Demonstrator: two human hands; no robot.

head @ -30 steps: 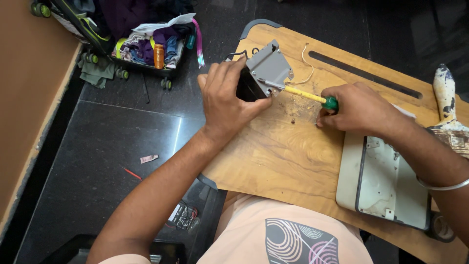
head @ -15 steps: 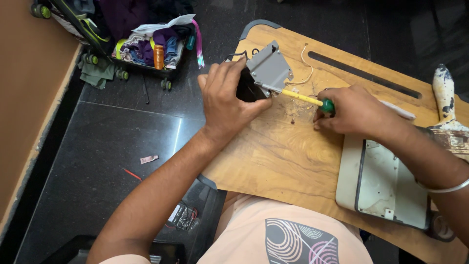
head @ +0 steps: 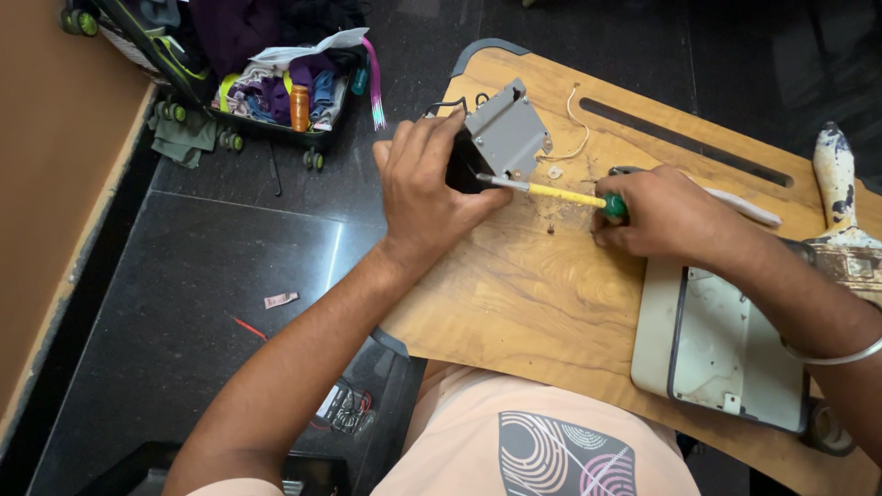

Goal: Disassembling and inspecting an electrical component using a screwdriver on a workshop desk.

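My left hand [head: 430, 188] grips a small grey metal box [head: 503, 136] with a black side, tilted on the wooden lap board [head: 533, 294]. My right hand [head: 661, 213] is closed around the green handle of a yellow-shafted screwdriver [head: 562, 195]. The screwdriver's tip touches the lower edge of the box, close to my left thumb. A thin pale wire [head: 579, 129] curls on the board just right of the box.
A pale grey cover plate [head: 717, 344] lies on the board's right part under my right forearm. A worn paintbrush [head: 841, 216] rests at the right edge. On the dark floor stand a wheeled tray of clothes and an orange bottle [head: 300, 107]; small red scraps [head: 248, 327] lie nearby.
My right hand has shifted slightly left and down with the screwdriver, and the tip stays at the box. The left hand keeps its hold.
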